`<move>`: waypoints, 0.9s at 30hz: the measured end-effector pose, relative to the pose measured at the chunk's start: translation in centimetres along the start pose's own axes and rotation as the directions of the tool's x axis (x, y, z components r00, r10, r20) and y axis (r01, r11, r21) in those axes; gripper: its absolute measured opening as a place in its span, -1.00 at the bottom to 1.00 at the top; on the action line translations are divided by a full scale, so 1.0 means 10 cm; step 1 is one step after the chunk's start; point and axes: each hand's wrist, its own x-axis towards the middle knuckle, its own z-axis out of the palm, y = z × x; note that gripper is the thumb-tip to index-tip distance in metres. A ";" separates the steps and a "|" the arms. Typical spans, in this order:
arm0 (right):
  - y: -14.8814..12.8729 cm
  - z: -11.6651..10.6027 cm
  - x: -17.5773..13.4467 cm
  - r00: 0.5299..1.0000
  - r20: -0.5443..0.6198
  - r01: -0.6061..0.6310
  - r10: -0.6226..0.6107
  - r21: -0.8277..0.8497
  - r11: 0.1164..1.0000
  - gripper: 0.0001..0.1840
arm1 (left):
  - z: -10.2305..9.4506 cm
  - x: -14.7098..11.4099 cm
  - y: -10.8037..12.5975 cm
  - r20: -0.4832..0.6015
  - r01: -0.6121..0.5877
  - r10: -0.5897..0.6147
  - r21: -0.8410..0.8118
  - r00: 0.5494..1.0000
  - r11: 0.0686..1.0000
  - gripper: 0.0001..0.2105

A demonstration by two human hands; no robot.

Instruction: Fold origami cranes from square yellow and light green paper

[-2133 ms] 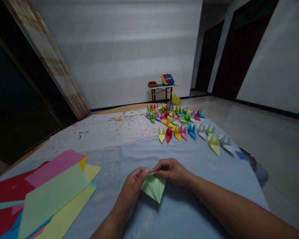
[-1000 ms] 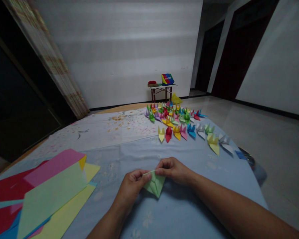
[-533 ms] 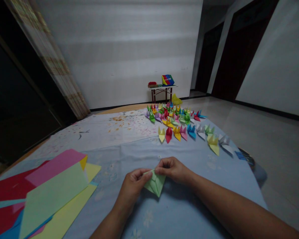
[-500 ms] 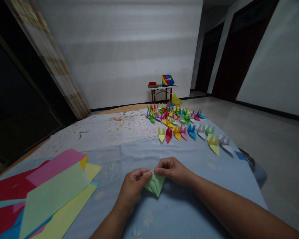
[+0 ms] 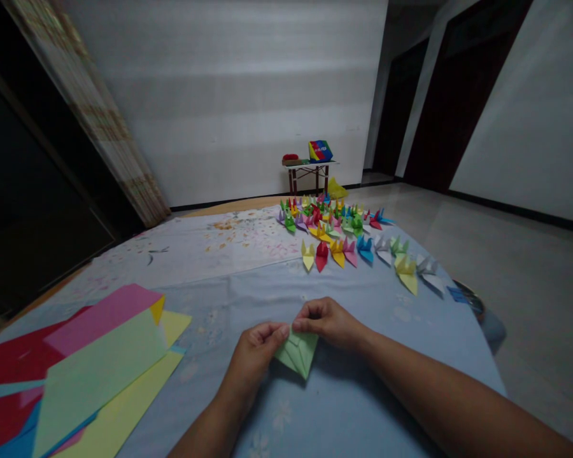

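A small piece of folded green origami paper (image 5: 300, 353) is held between my two hands, just above the blue floral cloth. Its lower corner points toward me, and crease lines show on its face. My left hand (image 5: 258, 346) pinches its upper left edge between thumb and fingers. At the top edge, my right hand (image 5: 329, 323) grips the paper, thumb and index finger pressed together. The fingertips hide the paper's upper corners. Beyond my hands stand folded paper cranes (image 5: 321, 256) in several colours, some in a row and more clustered behind.
Coloured paper sheets (image 5: 100, 369) lie overlapping at the left, green, pink, red, yellow and blue. The table's cloth (image 5: 210, 394) reaches its edge at the right. A stool (image 5: 491, 331) stands beyond that edge. Farther back, a small table (image 5: 310, 166) holds a colourful box (image 5: 320, 151).
Both hands stay on the green paper with only a slight shift of the fingers. The whole view has moved a little; the cranes and sheets lie as before.
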 end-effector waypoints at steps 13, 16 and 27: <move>0.03 -0.09 0.05 0.999 -0.025 -0.039 0.039 0.009 0.999 -0.55 | -0.03 0.02 -0.05 -0.122 0.005 -0.018 -0.105 0.992 0.994 -0.75; 0.03 -0.10 0.06 0.999 -0.025 -0.031 0.031 0.004 1.000 -0.54 | -0.04 0.02 -0.05 -0.081 0.008 -0.017 -0.112 0.997 0.994 -0.75; 0.20 -0.18 0.07 0.998 -0.044 0.032 -0.034 -0.054 0.998 -0.58 | -0.05 0.17 -0.21 -0.095 -0.085 0.082 -0.028 0.992 0.996 -0.67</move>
